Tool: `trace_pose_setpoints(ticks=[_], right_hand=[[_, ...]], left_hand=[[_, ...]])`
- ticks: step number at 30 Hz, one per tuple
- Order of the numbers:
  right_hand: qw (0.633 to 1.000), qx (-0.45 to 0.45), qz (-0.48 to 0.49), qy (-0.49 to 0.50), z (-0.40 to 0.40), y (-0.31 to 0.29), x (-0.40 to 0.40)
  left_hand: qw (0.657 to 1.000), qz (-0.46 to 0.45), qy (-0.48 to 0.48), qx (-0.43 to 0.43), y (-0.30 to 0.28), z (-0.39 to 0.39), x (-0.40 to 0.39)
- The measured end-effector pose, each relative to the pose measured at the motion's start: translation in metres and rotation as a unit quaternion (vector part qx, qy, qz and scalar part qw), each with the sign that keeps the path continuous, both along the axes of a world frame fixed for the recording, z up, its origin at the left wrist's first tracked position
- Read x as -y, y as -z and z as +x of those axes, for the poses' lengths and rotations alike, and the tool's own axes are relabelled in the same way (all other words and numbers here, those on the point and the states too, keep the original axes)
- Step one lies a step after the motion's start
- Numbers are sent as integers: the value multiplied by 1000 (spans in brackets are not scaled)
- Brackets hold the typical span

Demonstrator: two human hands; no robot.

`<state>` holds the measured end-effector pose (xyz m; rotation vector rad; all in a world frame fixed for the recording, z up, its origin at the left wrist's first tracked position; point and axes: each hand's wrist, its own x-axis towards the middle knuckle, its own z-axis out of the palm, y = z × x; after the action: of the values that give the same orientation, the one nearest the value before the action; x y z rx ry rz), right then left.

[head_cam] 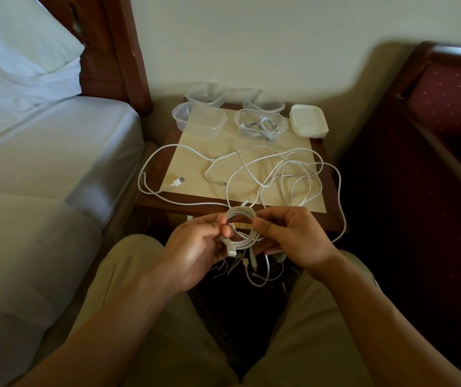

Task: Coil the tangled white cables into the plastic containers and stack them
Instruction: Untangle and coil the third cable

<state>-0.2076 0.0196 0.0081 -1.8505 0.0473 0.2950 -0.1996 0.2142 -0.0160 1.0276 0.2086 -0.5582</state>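
Note:
A small coil of white cable point(241, 216) hangs between my two hands in front of the table's near edge. My left hand point(195, 247) pinches its left side, with a plug end sticking out below my fingers. My right hand point(296, 238) pinches the coil's right side. Tangled white cables point(276, 174) sprawl over the small bedside table point(193, 152), with loops hanging off its left and right edges. Several clear plastic containers stand at the back; one point(261, 127) holds a coiled cable, and another point(200, 120) is empty.
A stack of white lids point(308, 120) sits at the table's back right corner. A bed with white sheets point(42, 152) lies close on the left, a dark red upholstered chair point(433, 135) on the right. More cable ends dangle between my knees point(254, 269).

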Motion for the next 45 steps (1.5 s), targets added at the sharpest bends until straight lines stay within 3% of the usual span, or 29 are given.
trace_pose_setpoints(ticks=[7, 14, 24, 29, 38, 45], right_hand=[[999, 21, -29, -7, 3, -2, -9], [998, 35, -38, 29, 19, -5, -8], [985, 92, -109, 101, 94, -28, -9], [980, 104, -124, 118, 157, -29, -14], [970, 127, -151, 142, 280, -19, -46], [963, 141, -203, 105, 362, -13, -82]], left_hand=[[993, 103, -41, 32, 4, 3, 8], [959, 245, -58, 130, -2, 19, 9], [870, 414, -50, 265, -26, 110, 2], [801, 503, -43, 322, -32, 166, -5], [740, 589, -84, 312, -13, 283, -48], [755, 583, -102, 283, 7, 340, -61]])
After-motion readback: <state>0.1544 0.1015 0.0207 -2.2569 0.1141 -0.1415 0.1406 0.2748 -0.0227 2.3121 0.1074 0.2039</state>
